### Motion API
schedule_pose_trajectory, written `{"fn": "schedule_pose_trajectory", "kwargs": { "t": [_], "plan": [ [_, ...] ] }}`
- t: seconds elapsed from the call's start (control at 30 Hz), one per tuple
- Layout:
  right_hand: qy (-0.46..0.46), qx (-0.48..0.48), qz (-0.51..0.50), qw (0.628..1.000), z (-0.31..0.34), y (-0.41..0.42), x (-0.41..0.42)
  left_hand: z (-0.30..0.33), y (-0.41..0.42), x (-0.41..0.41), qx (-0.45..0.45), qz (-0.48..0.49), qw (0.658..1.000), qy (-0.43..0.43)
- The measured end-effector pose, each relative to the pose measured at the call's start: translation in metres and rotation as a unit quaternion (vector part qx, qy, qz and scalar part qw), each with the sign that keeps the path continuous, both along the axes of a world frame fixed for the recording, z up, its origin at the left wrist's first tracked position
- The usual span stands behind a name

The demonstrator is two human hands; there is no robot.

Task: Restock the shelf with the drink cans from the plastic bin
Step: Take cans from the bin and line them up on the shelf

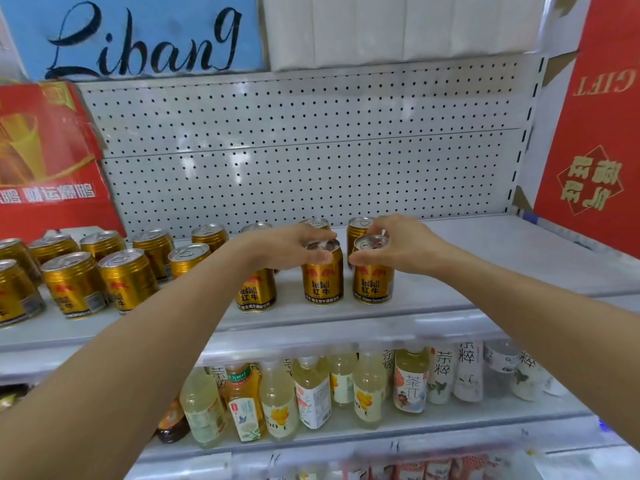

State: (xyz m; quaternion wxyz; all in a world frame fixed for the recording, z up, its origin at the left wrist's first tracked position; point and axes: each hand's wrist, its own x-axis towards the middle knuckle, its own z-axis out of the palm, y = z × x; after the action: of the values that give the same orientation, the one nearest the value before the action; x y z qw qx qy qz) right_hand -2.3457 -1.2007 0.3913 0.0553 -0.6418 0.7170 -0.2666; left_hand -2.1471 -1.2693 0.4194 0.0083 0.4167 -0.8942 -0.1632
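Note:
Two gold Red Bull cans stand upright near the front of the grey shelf. My left hand grips the top rim of the left can. My right hand grips the top rim of the right can. Both cans rest on the shelf, a small gap between them. A third can stands just left, partly behind my left wrist. Several more gold cans fill the shelf's left part and the back row. The plastic bin is out of view.
A white pegboard backs the shelf. A red carton sits at the left end and a red gift box at the right. The shelf below holds several drink bottles.

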Motion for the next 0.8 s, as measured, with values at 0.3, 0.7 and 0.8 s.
{"fn": "schedule_pose_trajectory", "kwargs": {
  "t": [0.3, 0.7, 0.8],
  "plan": [
    [0.014, 0.023, 0.007, 1.0, 0.003, -0.003, 0.0, 0.006, -0.004, 0.004, 0.006, -0.014, 1.0, -0.025],
    [0.019, 0.075, -0.003, 0.997, 0.039, -0.063, -0.022, 0.014, -0.064, -0.027, -0.074, 0.08, 0.991, 0.077],
    [-0.001, 0.117, 0.001, 0.993, 0.033, -0.077, -0.021, 0.007, -0.077, -0.039, -0.057, 0.098, 0.994, 0.004]
  ]
}}
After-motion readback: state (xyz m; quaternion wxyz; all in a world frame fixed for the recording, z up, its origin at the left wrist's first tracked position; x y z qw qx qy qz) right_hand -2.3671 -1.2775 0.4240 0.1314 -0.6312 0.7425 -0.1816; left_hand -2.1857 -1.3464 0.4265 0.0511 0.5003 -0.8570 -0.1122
